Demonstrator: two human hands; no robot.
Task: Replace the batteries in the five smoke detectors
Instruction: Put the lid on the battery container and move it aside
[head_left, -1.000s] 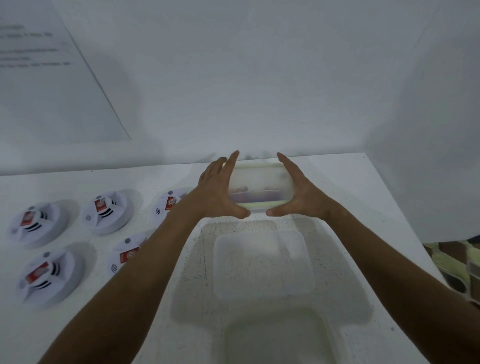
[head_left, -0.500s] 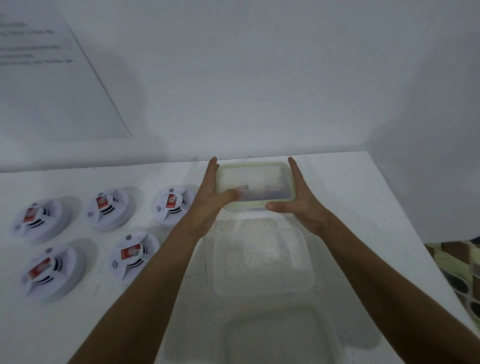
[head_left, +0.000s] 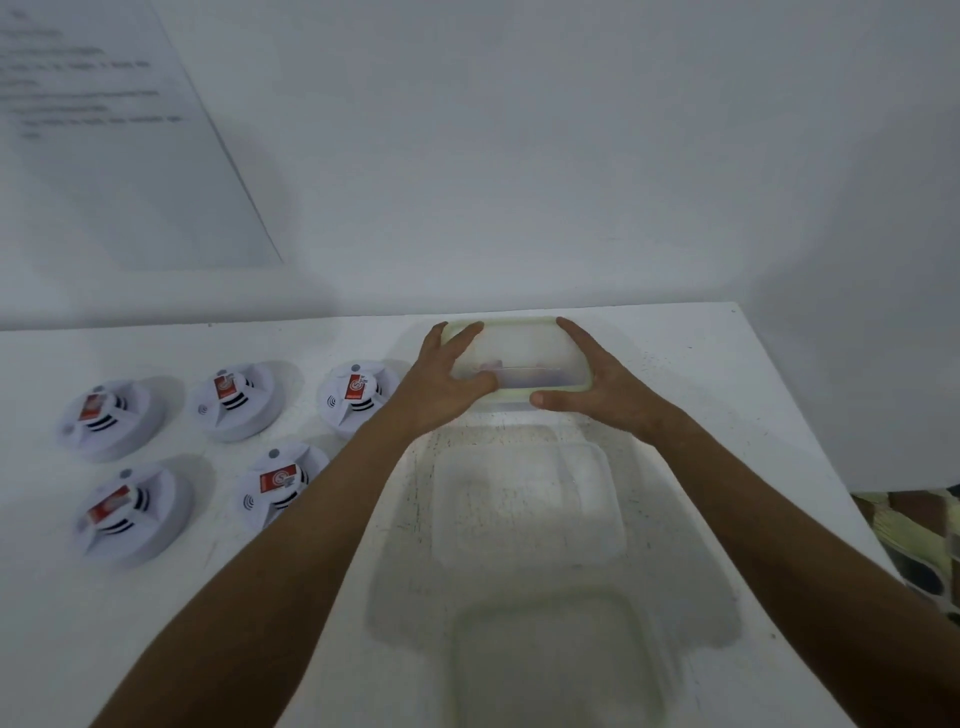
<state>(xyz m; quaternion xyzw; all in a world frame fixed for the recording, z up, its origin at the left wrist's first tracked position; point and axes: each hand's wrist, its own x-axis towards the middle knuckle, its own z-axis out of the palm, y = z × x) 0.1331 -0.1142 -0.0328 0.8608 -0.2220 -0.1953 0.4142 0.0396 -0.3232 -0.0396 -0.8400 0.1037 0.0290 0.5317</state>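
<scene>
A clear plastic box with a pale green rimmed lid (head_left: 519, 353) rests at the far middle of the white table (head_left: 727, 395); faint dark shapes show inside it. My left hand (head_left: 447, 379) grips its left side, thumb on the lid. My right hand (head_left: 597, 389) grips its right side. Several white round smoke detectors with red labels lie at the left in two rows, among them one (head_left: 356, 397) right beside my left wrist and another (head_left: 280, 486) partly under my left forearm.
Nearer to me stand a second clear container (head_left: 524, 499) and a third (head_left: 561, 660) by the front edge. A wall (head_left: 519, 156) rises behind the table with a printed sheet (head_left: 104, 130) on it. The table's right edge drops to a patterned floor (head_left: 924, 540).
The box has gone from tilted up in both hands to lying flat on the table, lid on top. My left thumb now lies over the lid. Both hands stay on its sides.
</scene>
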